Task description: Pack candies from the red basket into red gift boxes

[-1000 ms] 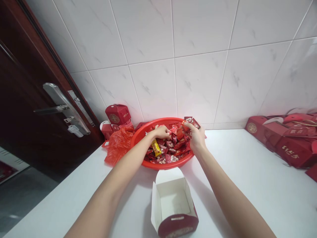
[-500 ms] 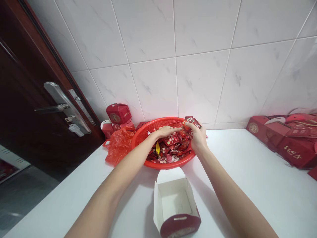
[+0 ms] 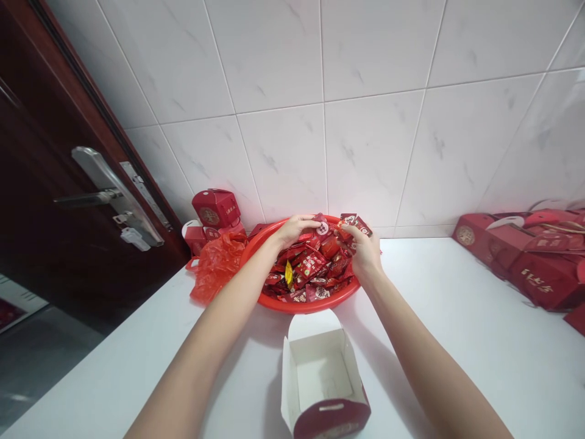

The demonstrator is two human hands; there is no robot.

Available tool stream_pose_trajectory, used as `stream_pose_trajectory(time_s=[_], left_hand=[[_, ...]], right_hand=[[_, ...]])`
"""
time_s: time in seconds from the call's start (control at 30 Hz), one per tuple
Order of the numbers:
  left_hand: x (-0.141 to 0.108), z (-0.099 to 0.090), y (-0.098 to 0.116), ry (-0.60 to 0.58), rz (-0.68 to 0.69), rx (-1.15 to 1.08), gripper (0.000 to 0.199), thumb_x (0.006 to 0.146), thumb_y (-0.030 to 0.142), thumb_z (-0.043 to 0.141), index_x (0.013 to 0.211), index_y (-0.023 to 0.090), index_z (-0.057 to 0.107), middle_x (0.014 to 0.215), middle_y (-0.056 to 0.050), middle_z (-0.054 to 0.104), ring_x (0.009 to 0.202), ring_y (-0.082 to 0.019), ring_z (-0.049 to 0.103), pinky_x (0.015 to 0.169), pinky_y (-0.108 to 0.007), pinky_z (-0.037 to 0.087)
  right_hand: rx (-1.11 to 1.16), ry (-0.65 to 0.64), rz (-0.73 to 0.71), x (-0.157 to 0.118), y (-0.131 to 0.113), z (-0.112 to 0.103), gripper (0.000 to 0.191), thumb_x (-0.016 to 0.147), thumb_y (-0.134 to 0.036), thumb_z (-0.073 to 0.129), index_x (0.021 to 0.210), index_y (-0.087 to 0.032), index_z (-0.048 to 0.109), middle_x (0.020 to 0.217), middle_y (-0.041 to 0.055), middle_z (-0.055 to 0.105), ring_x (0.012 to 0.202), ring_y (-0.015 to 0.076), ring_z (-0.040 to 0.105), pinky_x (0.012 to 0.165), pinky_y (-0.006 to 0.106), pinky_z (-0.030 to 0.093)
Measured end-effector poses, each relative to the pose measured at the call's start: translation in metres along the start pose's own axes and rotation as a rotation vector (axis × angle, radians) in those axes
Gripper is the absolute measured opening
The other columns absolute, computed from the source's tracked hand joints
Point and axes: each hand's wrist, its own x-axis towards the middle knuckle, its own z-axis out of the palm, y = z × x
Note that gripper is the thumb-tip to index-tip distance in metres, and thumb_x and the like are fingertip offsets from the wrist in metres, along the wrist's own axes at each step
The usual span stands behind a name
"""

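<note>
A red plastic basket [image 3: 315, 306] full of small wrapped candies [image 3: 311, 262] stands against the tiled wall. My left hand [image 3: 295, 230] is over its far left part, fingers closed on a dark red candy packet [image 3: 322, 227]. At the basket's right rim, my right hand [image 3: 363, 247] grips several red and brown candy packets [image 3: 356, 224] that stick up past the thumb. In front of the basket sits an open gift box [image 3: 322, 372], white inside and dark red outside, its flaps raised and nothing in it.
A crumpled red plastic bag [image 3: 214, 265] lies left of the basket, beside small red boxes [image 3: 214, 208]. More red boxes [image 3: 530, 256] are piled at the right against the wall. A dark door [image 3: 82, 183] with a lever handle borders the white table [image 3: 425, 292] on the left.
My left hand has drawn back a little to the left and up from the candies, with a packet now in its fingers. My right hand stays at the rim holding its packets.
</note>
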Motion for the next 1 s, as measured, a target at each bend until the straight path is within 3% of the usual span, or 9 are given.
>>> stream_pose_trajectory(time_s=[0.2,0.4,0.63,0.83,1.0], left_hand=[[0.0007,-0.0010,0.0021,0.110,0.108,-0.152,0.031,0.058,0.025,0.087,0.083,0.013,0.075,0.083,-0.003,0.075,0.079,-0.015,0.068,0.089,-0.031,0.050],[-0.0015,0.0021,0.0022,0.099,0.145,-0.167,0.028,0.054,0.016,0.085,0.078,0.012,0.070,0.079,-0.003,0.075,0.076,-0.015,0.069,0.081,-0.031,0.054],[-0.0056,0.0057,0.0030,-0.044,-0.010,-0.106,0.047,0.050,0.018,0.093,0.093,0.014,0.073,0.081,-0.002,0.076,0.074,-0.015,0.070,0.078,-0.032,0.054],[-0.0029,0.0031,-0.0014,-0.055,0.053,-0.041,0.046,0.046,0.023,0.097,0.086,0.013,0.077,0.081,-0.003,0.076,0.077,-0.015,0.069,0.087,-0.033,0.051],[-0.0017,0.0023,-0.0022,-0.019,0.098,-0.066,0.043,0.049,0.023,0.096,0.086,0.013,0.077,0.081,-0.003,0.075,0.077,-0.014,0.068,0.083,-0.031,0.051]], right_hand=[[0.075,-0.010,0.045,0.0032,0.0001,-0.0016,0.022,0.050,-0.018,0.080,0.066,-0.018,0.066,0.067,-0.0012,0.070,0.072,0.0186,0.068,0.060,0.028,0.059],[0.112,-0.049,0.083,0.0068,-0.0002,-0.0045,0.016,0.051,-0.018,0.080,0.062,-0.018,0.069,0.067,-0.0017,0.072,0.075,0.0181,0.069,0.060,0.027,0.059],[0.122,-0.048,0.079,0.0068,-0.0024,-0.0031,0.013,0.053,-0.015,0.078,0.061,-0.017,0.069,0.065,-0.0014,0.071,0.071,0.0173,0.068,0.062,0.028,0.060],[0.134,-0.047,0.073,0.0070,-0.0027,-0.0036,0.011,0.054,-0.015,0.078,0.059,-0.018,0.069,0.066,-0.0011,0.072,0.070,0.0165,0.068,0.062,0.027,0.060],[0.147,-0.045,0.075,0.0062,-0.0033,-0.0030,0.012,0.053,-0.014,0.079,0.059,-0.017,0.069,0.065,-0.0008,0.072,0.071,0.0168,0.068,0.063,0.028,0.061]])
